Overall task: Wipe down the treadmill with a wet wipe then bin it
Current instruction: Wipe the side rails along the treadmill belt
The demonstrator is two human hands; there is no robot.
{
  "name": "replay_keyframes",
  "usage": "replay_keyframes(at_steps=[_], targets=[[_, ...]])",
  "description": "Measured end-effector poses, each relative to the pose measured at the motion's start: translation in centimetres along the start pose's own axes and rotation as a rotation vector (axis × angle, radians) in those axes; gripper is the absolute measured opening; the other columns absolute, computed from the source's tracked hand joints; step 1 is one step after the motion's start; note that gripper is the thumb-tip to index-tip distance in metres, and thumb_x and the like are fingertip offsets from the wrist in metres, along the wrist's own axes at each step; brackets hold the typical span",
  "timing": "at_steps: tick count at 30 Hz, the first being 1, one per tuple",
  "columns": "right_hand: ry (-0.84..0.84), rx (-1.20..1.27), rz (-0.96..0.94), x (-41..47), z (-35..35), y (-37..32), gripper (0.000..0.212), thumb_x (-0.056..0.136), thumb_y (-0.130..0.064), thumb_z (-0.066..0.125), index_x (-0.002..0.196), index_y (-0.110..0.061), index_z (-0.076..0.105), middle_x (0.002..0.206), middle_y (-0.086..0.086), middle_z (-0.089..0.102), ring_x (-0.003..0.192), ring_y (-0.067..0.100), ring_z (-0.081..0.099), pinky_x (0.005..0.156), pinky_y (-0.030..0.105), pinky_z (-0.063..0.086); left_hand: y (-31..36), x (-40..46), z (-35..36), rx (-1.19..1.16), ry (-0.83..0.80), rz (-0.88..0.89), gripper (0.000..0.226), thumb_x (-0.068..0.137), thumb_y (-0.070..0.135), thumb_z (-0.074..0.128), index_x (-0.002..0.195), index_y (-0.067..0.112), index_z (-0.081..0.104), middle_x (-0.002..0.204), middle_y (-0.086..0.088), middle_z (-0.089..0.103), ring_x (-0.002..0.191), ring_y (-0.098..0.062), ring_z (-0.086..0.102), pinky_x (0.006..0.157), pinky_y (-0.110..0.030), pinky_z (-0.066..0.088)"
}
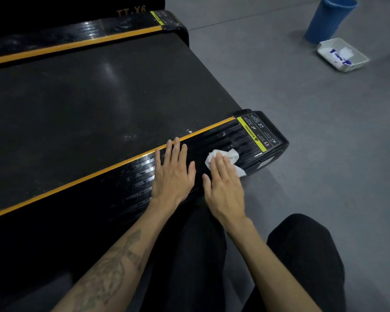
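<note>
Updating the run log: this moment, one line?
right hand presses wet wipe on side rail | left hand flat beside | bin on floor

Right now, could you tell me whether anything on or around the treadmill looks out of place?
Only small white specks on the belt beside the orange stripe, just beyond the left hand; they look like residue not yet wiped. Nothing else stands out.

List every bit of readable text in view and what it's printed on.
"WARNING": yellow strip of the near rail label; its fine print is too small.
"TT.X6": gold letters on the black treadmill panel, top edge.
Far rail label: too small to read.
Blue print on the packet in the white tray: blurred.
</note>
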State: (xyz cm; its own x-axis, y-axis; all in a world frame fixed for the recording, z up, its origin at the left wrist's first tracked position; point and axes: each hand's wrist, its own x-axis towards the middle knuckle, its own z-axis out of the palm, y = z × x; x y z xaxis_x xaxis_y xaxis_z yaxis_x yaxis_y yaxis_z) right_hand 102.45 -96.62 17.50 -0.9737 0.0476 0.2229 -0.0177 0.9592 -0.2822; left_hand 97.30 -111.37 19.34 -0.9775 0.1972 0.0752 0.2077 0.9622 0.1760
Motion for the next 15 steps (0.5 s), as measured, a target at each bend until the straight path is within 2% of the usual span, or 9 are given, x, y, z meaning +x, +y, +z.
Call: replay_keyframes(at_steps=[4, 8, 15], targets=[[-0.005, -0.062, -0.036, 2.4, -0.3, 1.5, 0.060, 0.106, -0.038, 0.028, 0.151, -0.002, 0.046, 0.160, 0.015, 0.040, 0.151, 0.029, 0.033, 0.123, 0.046, 0.031, 0.0, -0.2, 0.1, -0.012, 0.010, 0.011, 0.062, 0.108, 0.045, 0.025, 0.161, 0.012, 0.027, 0.172, -0.009, 0.012, 0.159, -0.024, 0.005, 0.129, -0.053, 0.009], [0.012, -0.064, 0.060, -0.2, -0.6, 0.6, 0.061, 0.106, -0.039, 0.028, 0.152, -0.001, 0.042, 0.160, 0.017, 0.038, 0.153, 0.029, 0.030, 0.126, 0.042, 0.024, 0.1, -0.4, 0.0, -0.019, 0.008, 0.011, 0.061, 0.108, 0.043, 0.026, 0.160, 0.012, 0.029, 0.171, -0.009, 0.013, 0.159, -0.023, 0.005, 0.129, -0.053, 0.010], [-0.015, 0.019, -0.014, 1.4, -0.7, 1.9, 0.060, 0.107, -0.040, 0.027, 0.156, -0.008, 0.039, 0.164, 0.009, 0.033, 0.155, 0.023, 0.023, 0.127, 0.042, 0.020, 0.1, -0.3, 0.0, -0.030, 0.012, 0.012, 0.062, 0.108, 0.045, 0.029, 0.160, 0.012, 0.029, 0.172, -0.008, 0.013, 0.160, -0.023, 0.004, 0.129, -0.051, 0.006]])
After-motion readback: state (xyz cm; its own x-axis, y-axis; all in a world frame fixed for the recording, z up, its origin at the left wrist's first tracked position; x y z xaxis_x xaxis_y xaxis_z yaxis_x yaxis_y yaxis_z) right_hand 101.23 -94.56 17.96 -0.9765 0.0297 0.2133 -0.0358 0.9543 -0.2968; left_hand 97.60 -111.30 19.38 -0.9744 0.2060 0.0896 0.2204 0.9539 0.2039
